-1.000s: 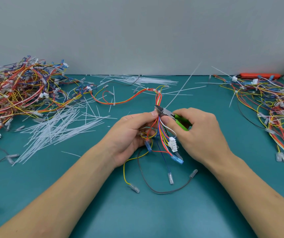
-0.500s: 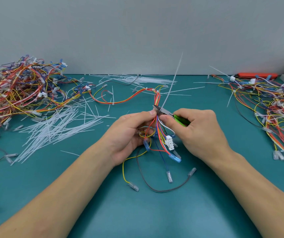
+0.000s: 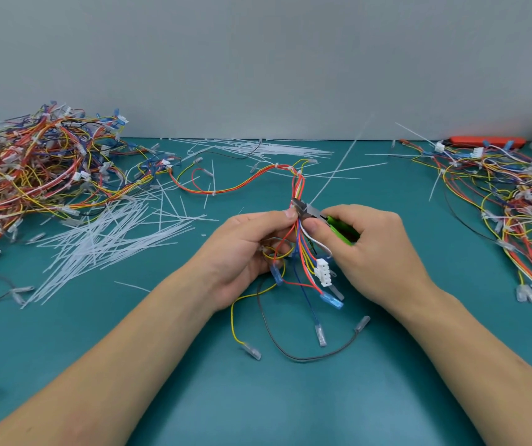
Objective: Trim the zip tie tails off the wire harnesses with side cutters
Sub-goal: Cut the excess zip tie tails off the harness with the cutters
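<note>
Zip tie tail (image 3: 338, 169) sticks up at cutters (image 3: 303, 208); left hand (image 3: 245, 252) fingers pinch harness (image 3: 298, 191) steady, right hand (image 3: 370, 249) squeezes handles.

The surface (image 3: 290, 407) is showing a matt, smooth teal finish. The side cutters (image 3: 309, 211) are showing dull grey metal at the head and glossy green plastic on the handles. The wire harness (image 3: 300, 249) is wearing smooth plastic insulation, with a white plastic connector (image 3: 323, 271). At ten o'clock the cut zip tie tails (image 3: 110, 239) are lying as thin translucent white plastic.
</note>
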Demonstrator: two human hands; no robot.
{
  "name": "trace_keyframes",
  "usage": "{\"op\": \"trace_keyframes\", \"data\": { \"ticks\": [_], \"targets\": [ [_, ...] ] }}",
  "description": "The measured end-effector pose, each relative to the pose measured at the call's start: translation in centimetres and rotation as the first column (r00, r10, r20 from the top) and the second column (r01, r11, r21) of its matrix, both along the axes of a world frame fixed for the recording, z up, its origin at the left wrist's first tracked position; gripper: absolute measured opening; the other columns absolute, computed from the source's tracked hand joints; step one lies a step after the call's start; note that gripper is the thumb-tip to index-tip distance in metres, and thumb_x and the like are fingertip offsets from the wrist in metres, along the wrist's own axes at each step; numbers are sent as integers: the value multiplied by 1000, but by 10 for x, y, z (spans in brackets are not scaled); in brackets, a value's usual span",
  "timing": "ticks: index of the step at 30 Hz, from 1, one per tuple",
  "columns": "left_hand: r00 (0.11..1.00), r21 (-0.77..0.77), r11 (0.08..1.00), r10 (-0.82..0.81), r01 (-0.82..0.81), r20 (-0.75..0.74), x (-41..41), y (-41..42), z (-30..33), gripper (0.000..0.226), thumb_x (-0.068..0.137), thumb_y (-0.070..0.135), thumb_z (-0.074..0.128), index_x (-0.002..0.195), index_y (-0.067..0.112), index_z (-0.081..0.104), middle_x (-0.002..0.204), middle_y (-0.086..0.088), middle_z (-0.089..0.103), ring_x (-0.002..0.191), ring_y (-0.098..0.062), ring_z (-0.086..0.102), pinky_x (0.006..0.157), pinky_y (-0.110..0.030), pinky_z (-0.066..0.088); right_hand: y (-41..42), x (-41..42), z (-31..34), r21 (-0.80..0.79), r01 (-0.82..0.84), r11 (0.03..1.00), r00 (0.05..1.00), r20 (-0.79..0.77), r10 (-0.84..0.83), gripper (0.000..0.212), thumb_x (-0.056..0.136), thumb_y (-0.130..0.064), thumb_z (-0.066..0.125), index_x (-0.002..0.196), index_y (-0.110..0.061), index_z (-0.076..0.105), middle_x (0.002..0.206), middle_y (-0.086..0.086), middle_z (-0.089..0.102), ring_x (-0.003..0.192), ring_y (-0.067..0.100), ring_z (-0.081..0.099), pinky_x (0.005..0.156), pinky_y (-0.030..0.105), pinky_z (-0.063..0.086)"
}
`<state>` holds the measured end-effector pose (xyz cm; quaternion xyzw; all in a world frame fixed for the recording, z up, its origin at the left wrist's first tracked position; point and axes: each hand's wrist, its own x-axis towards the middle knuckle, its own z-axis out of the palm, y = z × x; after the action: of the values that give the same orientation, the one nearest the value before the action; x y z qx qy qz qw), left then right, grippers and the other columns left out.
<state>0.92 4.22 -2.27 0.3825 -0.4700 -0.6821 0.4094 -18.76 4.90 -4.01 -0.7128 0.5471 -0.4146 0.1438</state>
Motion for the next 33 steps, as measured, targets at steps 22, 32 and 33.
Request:
{"op": "trace_keyframes", "data": {
  "ticks": [22,32,33],
  "targets": [
    [999,3,1000,-19,19,-30,2,0,-1,20,92,29,67,80,19,79,73,5,67,59,-9,54,55,-22,42,-1,0,-1,-46,16,999,1000,27,-15,52,88,-73,57,77,-23,66,65,-5,55,65,15,51,60,40,46],
    [1000,4,1000,-20,20,-16,2,-2,-1,19,85,32,69,87,15,77,72,3,67,59,-10,54,54,-21,42,-1,1,-2,-21,-4,1000,1000,20,5,50,90,-70,56,82,-22,69,69,-3,59,71,17,54,66,42,49],
    [1000,3,1000,-21,21,-15,2,-2,-2,18,85,33,69,85,16,77,72,3,67,59,-10,54,54,-21,42,-1,1,-1,-13,-5,1000,1000,14,5,52,90,-71,56,80,-21,68,67,-2,58,68,18,53,64,42,48]
  ]
}}
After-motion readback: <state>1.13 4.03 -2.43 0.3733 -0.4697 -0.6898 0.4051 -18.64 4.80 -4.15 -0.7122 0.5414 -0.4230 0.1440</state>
